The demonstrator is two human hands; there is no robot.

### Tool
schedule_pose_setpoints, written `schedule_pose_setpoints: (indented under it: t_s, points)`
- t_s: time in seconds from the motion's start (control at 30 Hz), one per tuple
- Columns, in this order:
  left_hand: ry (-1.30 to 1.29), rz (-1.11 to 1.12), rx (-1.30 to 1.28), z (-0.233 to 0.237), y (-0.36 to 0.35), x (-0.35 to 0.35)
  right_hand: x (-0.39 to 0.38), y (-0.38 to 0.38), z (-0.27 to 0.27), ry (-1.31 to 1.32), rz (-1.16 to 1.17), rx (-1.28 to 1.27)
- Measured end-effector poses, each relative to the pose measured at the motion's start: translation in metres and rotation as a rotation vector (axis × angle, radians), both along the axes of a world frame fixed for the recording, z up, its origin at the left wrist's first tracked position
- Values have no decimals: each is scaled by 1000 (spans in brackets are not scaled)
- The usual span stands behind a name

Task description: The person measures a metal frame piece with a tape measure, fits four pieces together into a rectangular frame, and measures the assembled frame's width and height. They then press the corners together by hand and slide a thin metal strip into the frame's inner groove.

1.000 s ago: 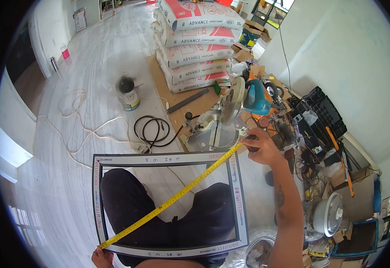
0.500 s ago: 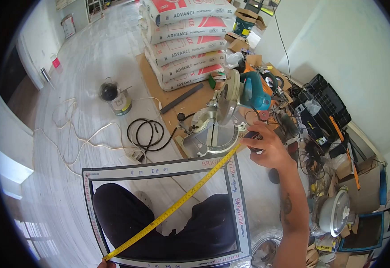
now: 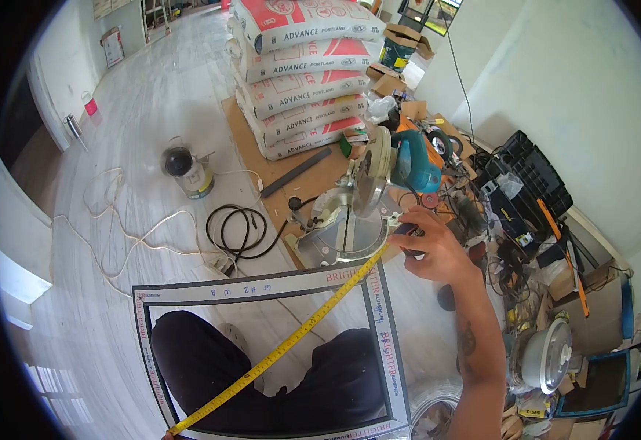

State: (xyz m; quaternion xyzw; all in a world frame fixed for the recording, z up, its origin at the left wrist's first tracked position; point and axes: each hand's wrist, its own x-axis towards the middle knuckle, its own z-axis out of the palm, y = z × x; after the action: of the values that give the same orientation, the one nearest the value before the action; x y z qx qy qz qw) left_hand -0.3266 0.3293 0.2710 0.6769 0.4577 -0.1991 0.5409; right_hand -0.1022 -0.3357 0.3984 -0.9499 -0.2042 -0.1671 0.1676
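Observation:
A yellow tape measure blade [image 3: 285,347] runs diagonally across a rectangular aluminium frame [image 3: 388,359], from its lower left corner to its upper right corner. The frame rests over my legs, wrapped in "BRIGHTER ALUMINUM" film with handwritten marks. My right hand [image 3: 432,248] grips the dark tape case [image 3: 410,236] just beyond the upper right corner. At the lower left corner, only a fingertip of my left hand [image 3: 167,437] shows, pinching the tape's end. Most of that hand lies below the picture. A miter saw [image 3: 368,180] with a teal motor stands just past my right hand.
Cement bags [image 3: 306,95] are stacked beyond the saw. A coiled black cable [image 3: 238,229] and a white cord [image 3: 144,238] lie on the floor at left. Tools, wires and a black case [image 3: 533,172] clutter the right side, near a white lidded pot [image 3: 555,356].
The view has shifted slightly, and the frame sits a little lower in it. My left hand has slipped nearly out of the picture. The tape stays stretched corner to corner.

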Motion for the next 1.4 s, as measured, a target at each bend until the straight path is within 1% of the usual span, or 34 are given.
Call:
schedule_pose_setpoints:
  t_s: [0.03, 0.07, 0.13, 0.2, 0.23, 0.27, 0.3, 0.37, 0.4, 0.43, 0.47, 0.5, 0.53, 0.57, 0.6, 0.63, 0.67, 0.7, 0.73, 0.77, 0.8, 0.83, 0.87, 0.9, 0.93, 0.97, 1.0, 1.03, 1.07, 1.1, 1.2, 1.3, 1.33, 1.4]
  points:
    - [6, 83, -30, 4, -5, 3, 0, 0, -1, 6, -6, 0]
    - [-3, 90, -34, 1, -4, 0, -1, 1, 1, 10, -10, 0]
    - [-256, 87, -2, -6, -1, -9, -6, 3, 5, 0, 0, -23]
    - [-183, -13, 446, -2, 5, 1, -12, 10, 11, -11, 26, -33]
    - [-320, 24, 462, 34, -19, 23, -19, 15, 18, 4, 37, -12]
    - [-376, -40, 578, 34, -5, 28, -27, 22, 25, 24, 46, 9]
    - [-458, -54, 602, 16, 25, 29, -37, 27, 34, 22, 66, 15]
    - [-595, 45, 571, 33, 19, 60, -59, 38, 54, 100, 40, -6]
    - [-666, 11, 483, 48, 11, 77, -72, 48, 62, 95, 46, -6]
    - [-735, -31, 392, 64, -3, 93, -87, 56, 70, 105, -22, 25]
    - [-766, -138, 352, 78, -20, 109, -105, 64, 73, 120, -98, 56]
    - [-831, -407, 353, 75, -21, 120, -123, 69, 73, 125, -109, 57]
    - [-871, -570, 238, 92, -48, 132, -141, 72, 73, 174, -158, 111]
    - [-866, -568, 180, 86, -62, 140, -158, 73, 73, 221, -204, 165]
    - [-1020, -727, 448, 73, -66, 150, -175, 70, 67, 219, -208, 163]
    - [-1065, -763, 717, 72, -74, 159, -195, 62, 56, 262, -282, 257]
    - [-1072, -774, 713, 60, -74, 169, -218, 53, 41, 302, -360, 355]
    - [-1031, -645, 914, 44, -69, 183, -243, 43, 17, 305, -435, 453]
    - [-983, -504, 1106, 30, -63, 196, -263, 43, -4, 296, -448, 456]
    - [-997, -509, 1103, 23, -57, 207, -280, 44, -25, 374, -733, 784]
    - [-706, -431, 675, 18, -47, 217, -299, 46, -53, 447, -1013, 1119]
    - [-403, -340, 254, 11, -40, 224, -321, 46, -97, 362, -1062, 1194]
    - [-408, -337, 255, -4, -32, 228, -342, 46, -151, 278, -1102, 1266]
    - [-376, -377, 128, -23, -25, 230, -361, 49, -201, 266, -1116, 1406]
    - [-343, -414, 4, -37, -22, 232, -383, 54, -266, 258, -1124, 1549]
    - [-512, -533, 354, -47, -21, 235, -446, 10, -413, 268, -1113, 1555]
    - [-510, -523, 365, -34, -27, 228, -476, 9, -539, 279, -1012, 1098]
    - [-583, -494, 395, -10, -47, 223, -465, 11, -534, 286, -995, 1100]
    - [-652, -464, 430, 8, -57, 222, -454, 30, -535, 296, -964, 1164]
    - [-664, -461, 478, 11, -56, 225, -441, 54, -531, 308, -933, 1229]
    - [-695, -438, 570, 32, -56, 230, -408, 78, -507, 345, -839, 1412]
    - [-779, -406, 508, 57, -65, 230, -390, 80, -466, 355, -786, 1581]
    - [-775, -395, 458, 70, -73, 226, -392, 76, -450, 339, -787, 1633]
    - [-824, -411, 371, 73, -78, 231, -410, 72, -420, 290, -811, 1742]
